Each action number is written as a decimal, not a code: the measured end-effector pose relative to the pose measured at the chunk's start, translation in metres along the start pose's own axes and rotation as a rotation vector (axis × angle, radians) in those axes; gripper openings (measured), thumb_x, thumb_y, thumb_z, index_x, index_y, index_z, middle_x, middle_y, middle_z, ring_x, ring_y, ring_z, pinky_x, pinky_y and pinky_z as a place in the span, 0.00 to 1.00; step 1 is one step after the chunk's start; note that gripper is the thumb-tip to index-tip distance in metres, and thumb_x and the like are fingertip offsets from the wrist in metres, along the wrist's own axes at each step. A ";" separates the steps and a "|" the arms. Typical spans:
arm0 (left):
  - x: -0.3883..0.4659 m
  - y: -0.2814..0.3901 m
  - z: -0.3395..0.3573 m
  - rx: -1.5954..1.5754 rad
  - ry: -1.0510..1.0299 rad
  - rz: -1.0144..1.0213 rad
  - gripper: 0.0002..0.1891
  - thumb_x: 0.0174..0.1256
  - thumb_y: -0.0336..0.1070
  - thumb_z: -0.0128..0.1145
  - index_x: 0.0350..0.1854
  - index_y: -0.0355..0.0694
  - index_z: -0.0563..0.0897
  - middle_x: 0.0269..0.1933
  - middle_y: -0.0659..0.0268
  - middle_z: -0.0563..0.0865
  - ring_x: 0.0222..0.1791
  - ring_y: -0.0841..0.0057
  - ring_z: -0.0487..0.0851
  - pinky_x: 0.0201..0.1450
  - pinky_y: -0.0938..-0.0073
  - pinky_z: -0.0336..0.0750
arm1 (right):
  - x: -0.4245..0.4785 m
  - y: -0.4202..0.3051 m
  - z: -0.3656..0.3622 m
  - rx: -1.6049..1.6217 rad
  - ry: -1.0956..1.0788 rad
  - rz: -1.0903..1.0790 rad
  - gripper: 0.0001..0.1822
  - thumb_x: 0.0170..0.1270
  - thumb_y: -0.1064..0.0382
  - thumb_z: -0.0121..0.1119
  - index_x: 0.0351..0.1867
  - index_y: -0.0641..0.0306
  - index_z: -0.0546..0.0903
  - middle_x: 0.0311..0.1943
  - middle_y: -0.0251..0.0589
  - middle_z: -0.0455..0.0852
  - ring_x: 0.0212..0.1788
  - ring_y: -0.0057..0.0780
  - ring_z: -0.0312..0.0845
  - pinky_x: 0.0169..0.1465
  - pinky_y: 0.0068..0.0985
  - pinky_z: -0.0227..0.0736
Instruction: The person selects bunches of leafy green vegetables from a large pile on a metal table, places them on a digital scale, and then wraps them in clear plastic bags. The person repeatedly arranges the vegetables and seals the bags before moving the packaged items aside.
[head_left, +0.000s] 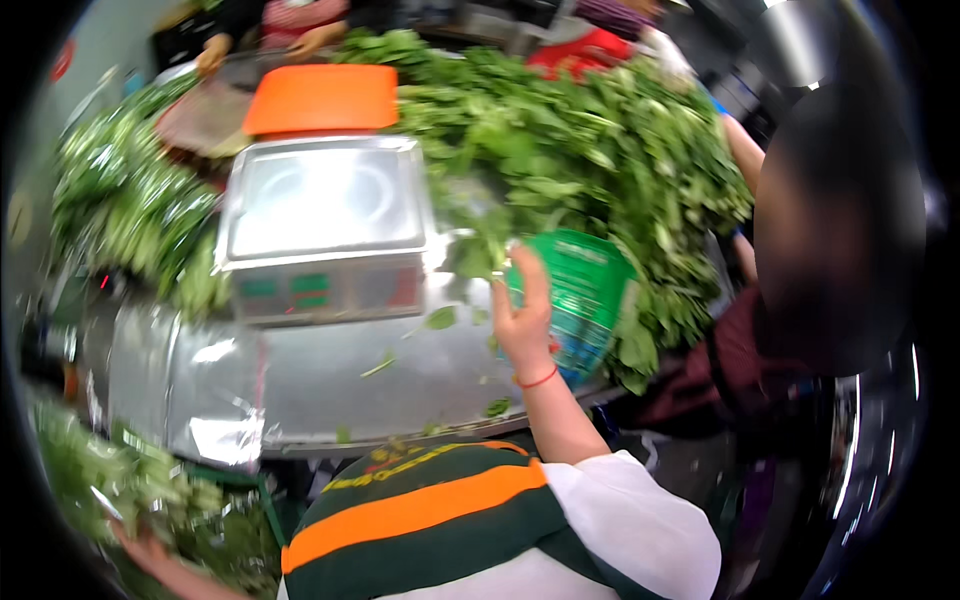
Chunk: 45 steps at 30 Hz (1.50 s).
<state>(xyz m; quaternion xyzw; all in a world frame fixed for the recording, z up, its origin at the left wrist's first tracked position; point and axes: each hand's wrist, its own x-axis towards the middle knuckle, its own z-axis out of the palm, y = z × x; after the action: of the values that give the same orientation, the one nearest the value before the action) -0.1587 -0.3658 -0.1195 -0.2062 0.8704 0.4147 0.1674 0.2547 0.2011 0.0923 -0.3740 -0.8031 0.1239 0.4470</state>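
Note:
My right hand (525, 319), with a red string at the wrist, reaches over the metal table (330, 382) and pinches the stem end of a leafy green sprig (480, 251). Beside its fingers lies a green printed plastic bag (581, 277). Low at the left, my left hand (142, 544) is blurred against leafy greens (202, 510) in a crate; whether it grips any cannot be told. A digital scale with a steel pan (326, 202) stands on the table, nothing on its pan.
Heaped leafy greens (555, 150) cover the back and right; bagged greens (135, 195) lie left. An orange lid or tray (322, 99) stands behind the scale. Clear plastic bags (187, 382) lie at the front left. Other people's hands (214, 54) are at the far edge; a co-worker stands right.

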 end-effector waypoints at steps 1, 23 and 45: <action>0.015 -0.003 -0.025 0.132 0.156 0.014 0.16 0.66 0.39 0.51 0.52 0.36 0.75 0.47 0.59 0.76 0.45 0.70 0.76 0.46 0.69 0.70 | 0.002 0.024 -0.022 -0.221 0.158 -0.013 0.26 0.57 0.67 0.58 0.58 0.69 0.69 0.58 0.50 0.71 0.63 0.45 0.62 0.65 0.37 0.54; -0.314 0.180 0.278 0.860 -0.823 1.652 0.36 0.51 0.42 0.60 0.64 0.37 0.64 0.68 0.46 0.57 0.69 0.48 0.51 0.68 0.49 0.46 | -0.060 0.067 -0.100 -0.108 -0.214 0.312 0.32 0.45 0.62 0.69 0.55 0.66 0.72 0.53 0.50 0.73 0.57 0.43 0.68 0.59 0.32 0.64; -0.301 0.182 0.278 0.950 -0.876 1.774 0.37 0.50 0.45 0.58 0.64 0.38 0.63 0.69 0.46 0.55 0.69 0.46 0.50 0.68 0.45 0.43 | -0.014 0.219 -0.158 -0.891 -0.639 0.010 0.18 0.47 0.70 0.56 0.43 0.50 0.81 0.51 0.32 0.76 0.57 0.36 0.69 0.46 0.29 0.77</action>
<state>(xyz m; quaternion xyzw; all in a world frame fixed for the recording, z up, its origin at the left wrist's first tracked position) 0.0426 0.0242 -0.0290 0.7440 0.6454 0.0474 0.1666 0.4946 0.3207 0.0574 -0.4748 -0.8718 -0.1187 -0.0215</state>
